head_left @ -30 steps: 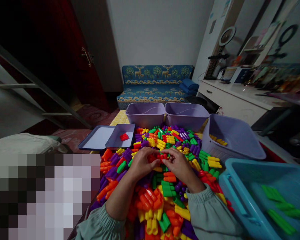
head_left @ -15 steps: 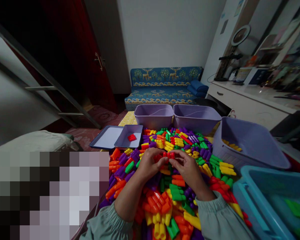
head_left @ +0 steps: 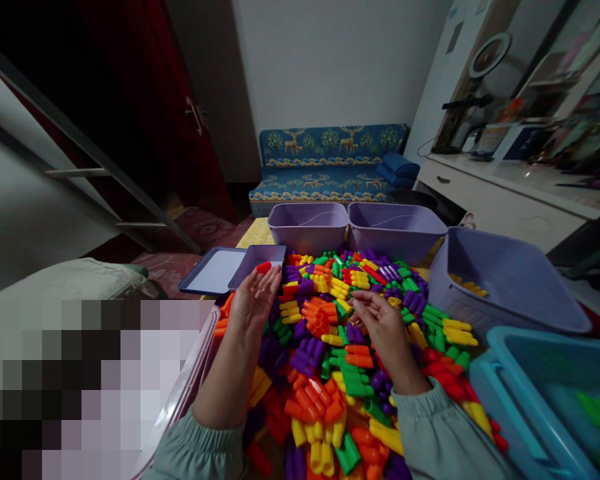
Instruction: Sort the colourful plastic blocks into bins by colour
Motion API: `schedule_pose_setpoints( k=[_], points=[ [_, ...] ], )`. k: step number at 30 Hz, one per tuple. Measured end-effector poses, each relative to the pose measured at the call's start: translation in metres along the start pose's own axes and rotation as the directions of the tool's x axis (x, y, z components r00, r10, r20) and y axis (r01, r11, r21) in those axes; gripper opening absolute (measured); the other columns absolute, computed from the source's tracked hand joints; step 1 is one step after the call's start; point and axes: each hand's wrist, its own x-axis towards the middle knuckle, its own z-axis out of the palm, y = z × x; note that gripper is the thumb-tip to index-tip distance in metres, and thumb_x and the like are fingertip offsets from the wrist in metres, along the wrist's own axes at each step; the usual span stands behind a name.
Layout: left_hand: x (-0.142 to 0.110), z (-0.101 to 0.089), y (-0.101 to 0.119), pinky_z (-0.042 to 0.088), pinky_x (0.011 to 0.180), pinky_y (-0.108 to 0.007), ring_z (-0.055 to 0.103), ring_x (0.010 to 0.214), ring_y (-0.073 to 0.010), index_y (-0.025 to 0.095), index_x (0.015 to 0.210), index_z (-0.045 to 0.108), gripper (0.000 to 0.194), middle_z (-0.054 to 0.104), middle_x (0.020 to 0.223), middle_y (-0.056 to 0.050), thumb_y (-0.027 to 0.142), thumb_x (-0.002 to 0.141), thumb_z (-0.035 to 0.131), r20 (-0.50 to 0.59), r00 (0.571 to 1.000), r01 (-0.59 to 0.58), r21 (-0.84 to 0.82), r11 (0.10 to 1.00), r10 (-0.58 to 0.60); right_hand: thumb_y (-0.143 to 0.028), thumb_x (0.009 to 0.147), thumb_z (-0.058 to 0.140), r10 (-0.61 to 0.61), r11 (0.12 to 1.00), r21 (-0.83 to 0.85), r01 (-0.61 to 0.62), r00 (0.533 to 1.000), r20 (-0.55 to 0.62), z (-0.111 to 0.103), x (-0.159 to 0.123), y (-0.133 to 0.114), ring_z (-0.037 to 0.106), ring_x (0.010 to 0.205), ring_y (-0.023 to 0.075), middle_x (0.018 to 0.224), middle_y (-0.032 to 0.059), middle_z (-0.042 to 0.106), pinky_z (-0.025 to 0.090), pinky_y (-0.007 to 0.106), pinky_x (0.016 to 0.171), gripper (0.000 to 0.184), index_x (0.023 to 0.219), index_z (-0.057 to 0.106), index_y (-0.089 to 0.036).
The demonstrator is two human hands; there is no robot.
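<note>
My left hand (head_left: 256, 297) is at the near edge of a small purple tray (head_left: 245, 261), palm turned up and fingers stretched out. Red plastic building pieces (head_left: 263, 267) show in the tray just beyond its fingers, partly hidden by the hand. Above a heap of bullet-shaped plastic building pieces (head_left: 357, 380) hovers my right hand (head_left: 380, 323), its fingers loosely bent and apart, with nothing visible in them. Yellow and green pieces lie by its fingertips. The heap mixes orange, purple, green, yellow and red pieces, some joined in clusters.
Two purple bins (head_left: 307, 233) stand behind the heap. A larger purple bin (head_left: 510, 280) at the right holds yellow pieces. Nearer, a blue tub (head_left: 510, 400) contains green pieces. A shallow lid (head_left: 213, 270) lies left of the small tray. A patterned sofa (head_left: 325, 177) is beyond.
My hands were together at a red piece over the heap. My left hand has since moved left to the small tray and opened; my right hand stays over the heap.
</note>
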Motion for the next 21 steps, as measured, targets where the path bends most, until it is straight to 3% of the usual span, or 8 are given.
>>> schedule_pose_setpoints(
  k=[2, 4, 7, 9, 12, 15, 17, 21],
  points=[
    [-0.002, -0.003, -0.006, 0.059, 0.084, -0.036, 0.069, 0.103, -0.0243, 0.012, 0.1, 0.061, 0.017, 0.066, 0.113, -0.016, 0.019, 0.085, 0.056, 0.096, 0.994, -0.074, 0.189, 0.979, 0.057, -0.049, 0.079, 0.068, -0.006, 1.0, -0.013, 0.006, 1.0, -0.002, 0.0, 0.0, 0.002, 0.065, 0.065, 0.0167, 0.084, 0.0051, 0.069, 0.052, 0.028, 0.057, 0.037, 0.099, 0.064, -0.018],
    [-0.002, -0.007, -0.017, 0.053, 0.096, -0.044, 0.063, 0.114, -0.0273, 0.016, 0.108, 0.065, 0.028, 0.065, 0.122, -0.013, 0.023, 0.081, 0.063, 0.285, 0.944, -0.287, 0.474, 0.832, 0.163, -0.049, 0.079, 0.068, -0.015, 0.999, -0.036, 0.015, 1.0, -0.001, -0.001, 0.001, 0.003, 0.065, 0.065, 0.0166, 0.085, 0.0057, 0.07, 0.053, 0.028, 0.058, 0.036, 0.098, 0.065, -0.018],
    [0.0, -0.014, -0.035, 0.034, 0.113, -0.053, 0.05, 0.13, -0.0308, 0.021, 0.115, 0.069, 0.043, 0.063, 0.129, -0.012, 0.012, 0.073, 0.066, 0.61, 0.759, -0.651, 0.695, 0.306, 0.23, -0.049, 0.079, 0.067, -0.025, 0.997, -0.077, 0.026, 1.0, 0.006, 0.0, 0.0, 0.003, 0.065, 0.064, 0.0166, 0.088, 0.0069, 0.071, 0.053, 0.029, 0.059, 0.036, 0.096, 0.067, -0.017],
    [0.001, -0.016, -0.044, 0.03, 0.115, -0.054, 0.049, 0.131, -0.0308, 0.022, 0.117, 0.069, 0.05, 0.063, 0.129, -0.011, 0.003, 0.071, 0.061, 0.737, 0.658, -0.747, 0.665, 0.01, 0.154, -0.048, 0.079, 0.067, -0.027, 0.995, -0.091, 0.028, 1.0, 0.01, 0.0, 0.0, 0.003, 0.065, 0.062, 0.0164, 0.086, 0.0066, 0.072, 0.053, 0.029, 0.058, 0.035, 0.095, 0.068, -0.017],
    [0.0, -0.015, -0.051, 0.041, 0.106, -0.047, 0.058, 0.118, -0.0278, 0.022, 0.113, 0.072, 0.051, 0.068, 0.119, -0.011, -0.002, 0.072, 0.053, 0.8, 0.6, -0.785, 0.594, -0.177, 0.025, -0.046, 0.078, 0.066, -0.021, 0.995, -0.092, 0.023, 1.0, 0.02, 0.001, 0.0, 0.002, 0.065, 0.061, 0.0159, 0.084, 0.0058, 0.071, 0.052, 0.028, 0.057, 0.034, 0.094, 0.068, -0.017],
    [-0.002, -0.013, -0.052, 0.048, 0.094, -0.04, 0.064, 0.098, -0.0246, 0.022, 0.094, 0.078, 0.036, 0.072, 0.1, -0.01, 0.002, 0.076, 0.053, 0.824, 0.566, -0.808, 0.553, -0.205, -0.008, -0.044, 0.079, 0.065, -0.023, 0.995, -0.1, 0.027, 0.999, 0.032, 0.002, 0.0, 0.003, 0.065, 0.062, 0.0157, 0.085, 0.0058, 0.071, 0.053, 0.028, 0.058, 0.031, 0.094, 0.068, -0.017],
    [-0.005, -0.011, -0.052, 0.05, 0.088, -0.036, 0.066, 0.089, -0.0219, 0.022, 0.084, 0.078, 0.031, 0.073, 0.092, -0.008, 0.006, 0.078, 0.053, 0.83, 0.556, -0.821, 0.555, -0.134, 0.037, -0.043, 0.08, 0.065, -0.03, 0.993, -0.11, 0.035, 0.998, 0.046, 0.002, 0.0, 0.002, 0.066, 0.064, 0.0161, 0.087, 0.0059, 0.071, 0.054, 0.029, 0.06, 0.03, 0.094, 0.068, -0.017],
    [-0.013, -0.007, -0.051, 0.052, 0.079, -0.03, 0.067, 0.082, -0.0186, 0.019, 0.076, 0.075, 0.02, 0.073, 0.083, -0.006, 0.013, 0.077, 0.056, 0.737, 0.659, -0.743, 0.606, 0.285, 0.152, -0.044, 0.081, 0.066, -0.039, 0.994, -0.095, 0.048, 0.995, 0.096, 0.003, -0.003, -0.001, 0.068, 0.074, 0.0184, 0.099, 0.0078, 0.072, 0.057, 0.031, 0.066, 0.033, 0.101, 0.068, -0.018]
  ],
)
